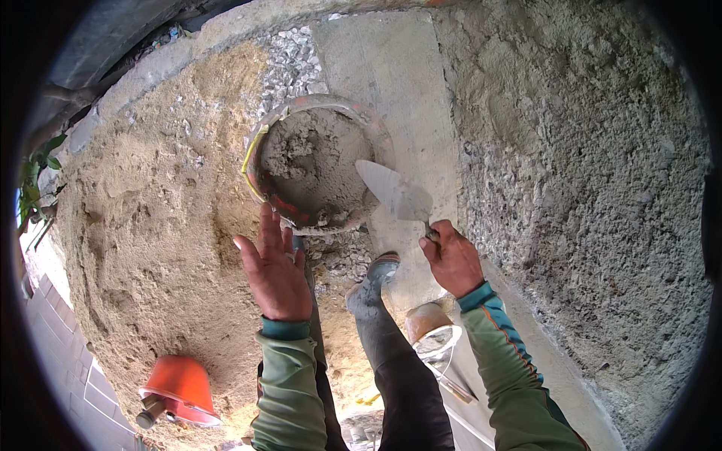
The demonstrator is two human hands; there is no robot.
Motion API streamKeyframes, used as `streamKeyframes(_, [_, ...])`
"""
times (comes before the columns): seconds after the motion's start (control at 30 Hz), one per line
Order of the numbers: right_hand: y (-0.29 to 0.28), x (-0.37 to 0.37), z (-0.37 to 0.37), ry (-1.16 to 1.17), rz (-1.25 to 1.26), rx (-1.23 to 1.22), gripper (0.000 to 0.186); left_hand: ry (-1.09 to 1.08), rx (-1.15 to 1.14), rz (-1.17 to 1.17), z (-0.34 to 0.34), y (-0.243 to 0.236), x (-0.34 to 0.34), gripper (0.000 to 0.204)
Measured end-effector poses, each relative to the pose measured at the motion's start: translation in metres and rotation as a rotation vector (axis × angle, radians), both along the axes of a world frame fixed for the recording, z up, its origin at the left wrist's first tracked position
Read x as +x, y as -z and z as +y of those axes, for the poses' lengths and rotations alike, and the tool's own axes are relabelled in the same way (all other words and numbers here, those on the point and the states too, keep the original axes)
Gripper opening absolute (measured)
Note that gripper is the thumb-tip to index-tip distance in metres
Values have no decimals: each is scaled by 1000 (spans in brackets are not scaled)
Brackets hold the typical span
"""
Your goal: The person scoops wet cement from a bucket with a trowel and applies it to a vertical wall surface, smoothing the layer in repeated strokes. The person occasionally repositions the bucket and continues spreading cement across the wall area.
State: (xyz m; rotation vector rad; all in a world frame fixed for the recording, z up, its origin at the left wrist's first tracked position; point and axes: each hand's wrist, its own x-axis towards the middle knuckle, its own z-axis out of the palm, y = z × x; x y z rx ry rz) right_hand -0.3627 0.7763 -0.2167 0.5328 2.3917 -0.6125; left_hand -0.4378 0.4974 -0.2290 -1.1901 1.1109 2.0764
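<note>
A round tub [380, 135] with a worn reddish rim stands ahead of me, partly filled with wet grey mortar [331, 154]. My right hand [453, 259] grips the handle of a pointing trowel [398, 194]. Its pale metal blade reaches left, with the tip over the tub's right rim. My left hand [277, 267] has its fingers stretched out and holds nothing. Those fingertips are at the near left rim of the tub; whether they touch it I cannot tell. A yellow strip [253, 156] runs along the tub's left edge.
Rough grey mortar [602, 188] covers the right side, beside a smooth concrete strip [410, 75]. Sandy ground [143, 248] lies left, with gravel [292, 64] behind the tub. An orange bucket [179, 382] lies lower left. A small bucket [432, 327] sits near my booted foot [368, 286].
</note>
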Motion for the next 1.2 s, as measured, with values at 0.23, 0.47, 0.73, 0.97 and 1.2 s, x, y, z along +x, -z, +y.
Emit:
streamKeyframes(0.23, [147, -66, -111, -41, -102, -196, 31, 55, -15, 41, 12, 0, -1, 95])
streamKeyframes(0.47, [122, -28, -54, -40, -139, -298, 33, -31, -54, -3, 10, 3, 8, 94])
streamKeyframes(0.73, [31, -24, -34, 1, -197, -682, 33, -153, -115, -25, 9, 8, 10, 90])
streamKeyframes(0.97, [49, -54, 129, 867, -286, -1041, 17, -122, -81, -4, 20, 7, 13, 86])
streamKeyframes(1.2, [44, 14, 199, 810, 135, -438, 19, -137, -100, -26, 12, 4, 16, 86])
